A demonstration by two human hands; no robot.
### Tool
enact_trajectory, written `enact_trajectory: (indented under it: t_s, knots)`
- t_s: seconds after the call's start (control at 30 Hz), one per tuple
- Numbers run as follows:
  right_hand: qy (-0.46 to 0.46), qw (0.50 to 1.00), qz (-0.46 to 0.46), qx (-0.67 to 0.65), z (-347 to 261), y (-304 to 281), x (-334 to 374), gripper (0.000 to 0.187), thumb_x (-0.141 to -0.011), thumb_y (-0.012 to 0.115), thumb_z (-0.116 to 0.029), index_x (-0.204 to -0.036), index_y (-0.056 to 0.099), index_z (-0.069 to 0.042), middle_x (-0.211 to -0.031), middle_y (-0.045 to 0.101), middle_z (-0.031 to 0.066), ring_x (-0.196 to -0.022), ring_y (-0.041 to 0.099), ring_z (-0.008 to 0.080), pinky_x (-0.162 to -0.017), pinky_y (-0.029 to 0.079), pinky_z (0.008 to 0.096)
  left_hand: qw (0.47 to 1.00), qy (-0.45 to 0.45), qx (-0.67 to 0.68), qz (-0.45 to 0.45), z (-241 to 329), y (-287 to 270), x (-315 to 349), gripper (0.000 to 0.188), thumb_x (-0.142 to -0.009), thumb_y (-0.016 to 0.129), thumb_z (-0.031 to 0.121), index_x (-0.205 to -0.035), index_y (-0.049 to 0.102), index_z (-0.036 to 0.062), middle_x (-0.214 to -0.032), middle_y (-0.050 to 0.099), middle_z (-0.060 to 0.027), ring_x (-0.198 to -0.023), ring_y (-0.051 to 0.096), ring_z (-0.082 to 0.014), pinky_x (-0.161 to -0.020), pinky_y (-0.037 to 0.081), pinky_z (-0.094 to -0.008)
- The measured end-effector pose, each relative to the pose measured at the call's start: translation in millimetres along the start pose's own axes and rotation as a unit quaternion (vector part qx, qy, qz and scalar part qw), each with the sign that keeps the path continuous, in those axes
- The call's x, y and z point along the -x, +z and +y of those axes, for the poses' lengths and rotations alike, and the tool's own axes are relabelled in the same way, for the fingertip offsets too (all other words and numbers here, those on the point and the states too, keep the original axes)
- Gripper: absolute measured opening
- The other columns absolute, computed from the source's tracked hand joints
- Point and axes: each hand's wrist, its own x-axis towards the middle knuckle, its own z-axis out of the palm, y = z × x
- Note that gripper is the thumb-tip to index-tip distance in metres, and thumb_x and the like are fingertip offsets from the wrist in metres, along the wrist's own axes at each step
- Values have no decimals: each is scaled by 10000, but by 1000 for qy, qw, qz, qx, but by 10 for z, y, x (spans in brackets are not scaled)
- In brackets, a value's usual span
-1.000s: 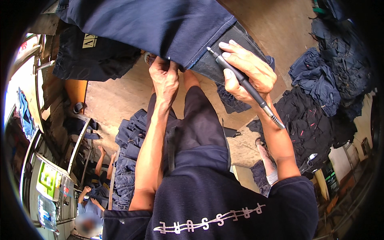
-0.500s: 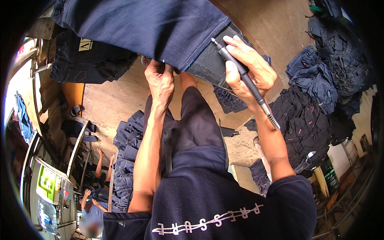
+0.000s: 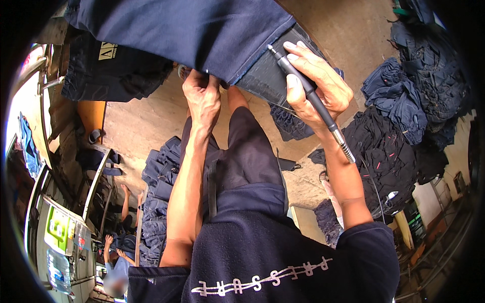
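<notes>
Dark navy trousers (image 3: 182,35) stretch across the top of the view, one hem pulled over a flat black board (image 3: 268,76). My right hand (image 3: 323,88) is closed around a black pen-shaped handpiece (image 3: 309,93) with a pointed metal tip and a spring at its tail. The tip hovers over or rests on the board beside the hem; contact cannot be told. Below the trousers' lower edge, my left hand (image 3: 202,98) is closed with fingertips pressed together at the cloth. The fabric partly hides what those fingers pinch.
Dark garments (image 3: 384,156) are heaped on the right, with more blue clothes (image 3: 396,96) behind them. A dark garment with a pale print (image 3: 111,76) hangs at left. Folded jeans (image 3: 156,212) are stacked by my left arm. Another person (image 3: 118,252) sits at lower left.
The handpiece and my right hand have shifted slightly up and right. A thin cable now shows beside my right forearm. My left hand has barely moved.
</notes>
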Motion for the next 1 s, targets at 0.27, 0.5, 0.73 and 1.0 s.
enact_trajectory:
  t_s: [0.27,0.5,0.73,1.0]
  knots:
    - [-40,998,-37,-25,-24,10,-11,269,-760,779,6,-1022,799,63,-966,820,195,-1016,837,351,-1012,667,499,997,-23,76,-21,96,25,58,130,-1092,656,12,-1139,746,-69,-928,772,-58,-796,694,-127,-723,568,-298]
    - [-45,996,-70,-41,-68,13,-25,236,-758,775,-6,-983,808,57,-938,818,176,-1012,839,339,-1005,672,493,996,-27,84,-26,71,22,45,116,-1100,654,13,-1111,738,-66,-905,758,-66,-767,695,-127,-689,572,-300]
    - [-60,990,-106,-72,-67,19,-27,231,-774,776,-36,-985,817,48,-946,820,183,-1008,838,337,-1005,673,495,996,-18,78,-24,34,27,30,122,-1096,650,17,-1104,741,-65,-892,762,-68,-768,692,-126,-692,570,-303]
    - [-43,995,-71,-58,-43,-6,-3,232,-824,768,-30,-1031,801,70,-984,822,203,-1017,833,371,-1018,660,516,998,-29,42,-21,-36,0,-10,142,-1075,654,41,-1106,733,-73,-886,766,-58,-779,666,-106,-706,530,-286]
